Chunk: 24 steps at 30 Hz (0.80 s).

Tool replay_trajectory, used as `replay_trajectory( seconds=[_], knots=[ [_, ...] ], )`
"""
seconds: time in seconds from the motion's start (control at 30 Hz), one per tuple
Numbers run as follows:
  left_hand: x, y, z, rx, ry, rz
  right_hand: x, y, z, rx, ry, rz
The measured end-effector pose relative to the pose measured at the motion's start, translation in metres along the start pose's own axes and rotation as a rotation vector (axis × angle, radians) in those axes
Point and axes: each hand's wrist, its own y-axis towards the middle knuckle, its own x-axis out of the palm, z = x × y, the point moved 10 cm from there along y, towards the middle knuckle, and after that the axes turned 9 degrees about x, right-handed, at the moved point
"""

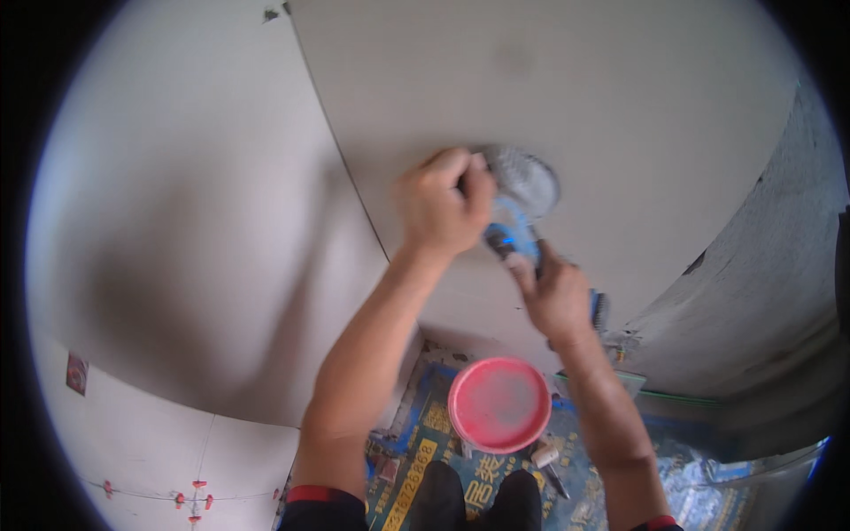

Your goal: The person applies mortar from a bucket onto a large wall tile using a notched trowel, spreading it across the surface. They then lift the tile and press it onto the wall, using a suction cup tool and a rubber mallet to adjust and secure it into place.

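A blue and black handheld power tool with a round grey head lies against a large pale wall panel. My left hand is closed at the left side of the head, around what looks like a side handle; the fingers partly hide it. Lower and to the right, my right hand wraps round the tool's body, whose ribbed dark end sticks out past the wrist. The head and my left hand are blurred by motion.
Below stands a bucket with a red-pink lid, beside a white-headed mallet on printed floor sheeting. Bare rough wall runs along the right. Red tile spacers sit at joints lower left. A dark seam borders the panel.
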Motion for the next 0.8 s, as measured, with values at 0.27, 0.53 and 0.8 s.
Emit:
replay_trajectory(
  seconds=[0.27, 0.53, 0.8],
  knots=[
    [0.018, -0.062, -0.081, -0.117, -0.025, -0.173, 0.082, 0.009, 0.012, -0.074, -0.059, -0.120],
    [0.022, -0.055, -0.059, 0.112, -0.124, -0.200, 0.117, 0.002, 0.030, -0.018, 0.121, -0.080],
    [-0.021, 0.052, -0.021, -0.088, 0.014, -0.086, -0.001, 0.009, -0.041, 0.054, -0.040, -0.127]
  ],
)
